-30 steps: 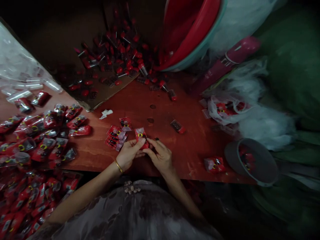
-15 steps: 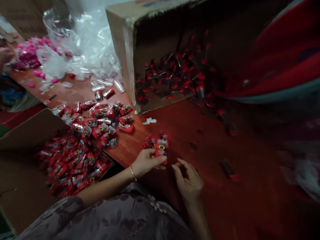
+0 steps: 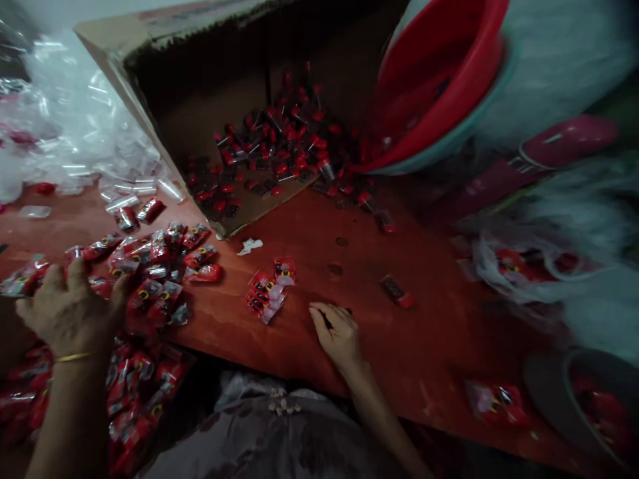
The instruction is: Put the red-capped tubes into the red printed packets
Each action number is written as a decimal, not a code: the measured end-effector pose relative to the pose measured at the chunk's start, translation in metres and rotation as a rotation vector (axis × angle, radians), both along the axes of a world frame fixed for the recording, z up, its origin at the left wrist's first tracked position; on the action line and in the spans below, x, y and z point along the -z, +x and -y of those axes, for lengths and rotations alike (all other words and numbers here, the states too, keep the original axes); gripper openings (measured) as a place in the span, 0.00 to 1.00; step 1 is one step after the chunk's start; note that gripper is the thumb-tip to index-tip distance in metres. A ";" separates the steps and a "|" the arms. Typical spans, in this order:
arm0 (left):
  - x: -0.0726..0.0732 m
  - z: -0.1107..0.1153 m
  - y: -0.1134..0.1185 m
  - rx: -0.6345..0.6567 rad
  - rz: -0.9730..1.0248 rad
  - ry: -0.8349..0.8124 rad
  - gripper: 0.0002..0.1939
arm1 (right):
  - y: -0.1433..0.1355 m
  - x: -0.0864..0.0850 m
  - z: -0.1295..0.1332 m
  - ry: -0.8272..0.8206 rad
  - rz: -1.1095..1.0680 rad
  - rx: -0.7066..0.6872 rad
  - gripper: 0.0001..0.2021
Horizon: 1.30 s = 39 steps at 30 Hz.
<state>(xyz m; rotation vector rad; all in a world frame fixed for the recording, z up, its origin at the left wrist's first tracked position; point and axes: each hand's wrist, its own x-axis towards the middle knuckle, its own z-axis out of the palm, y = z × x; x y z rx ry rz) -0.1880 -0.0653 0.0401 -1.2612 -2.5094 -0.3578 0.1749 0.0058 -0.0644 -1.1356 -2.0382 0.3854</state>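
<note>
My left hand [image 3: 74, 309] reaches over the near-left pile of small red wrapped packets [image 3: 160, 246], its fingers spread and pointing away from me. Whether its fingertips touch a packet is hard to see. On the red tabletop my right hand [image 3: 337, 332] rests with thumb and fingers curled together; the inside of its grip is hidden. Just left of it lie a few flat red printed sachets [image 3: 264, 293], overlapping in a small fan. A single dark tube with a red cap [image 3: 397, 291] lies to the right of that hand.
A tipped cardboard box [image 3: 120, 73] spills many red-capped tubes [image 3: 279, 146]. Beside it leans a red basin [image 3: 439, 86]. Clear empty tubes [image 3: 74, 126] heap at far left. Below the table edge are more packets [image 3: 130, 399]. A grey bucket [image 3: 546, 379] stands at lower right.
My left hand has moved left from the sachets to the packet pile; the packet it held no longer shows in it. My right hand stays curled. The view has swung right.
</note>
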 end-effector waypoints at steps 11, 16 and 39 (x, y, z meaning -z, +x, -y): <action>0.078 -0.062 0.152 0.762 0.295 -0.142 0.20 | -0.028 -0.024 -0.036 -0.047 0.416 -0.055 0.18; 0.083 -0.056 0.149 0.789 0.286 -0.162 0.19 | -0.042 -0.017 -0.065 -0.056 0.518 -0.114 0.13; 0.052 -0.130 0.157 0.641 0.197 -0.254 0.20 | -0.043 -0.009 -0.075 -0.025 0.424 0.058 0.16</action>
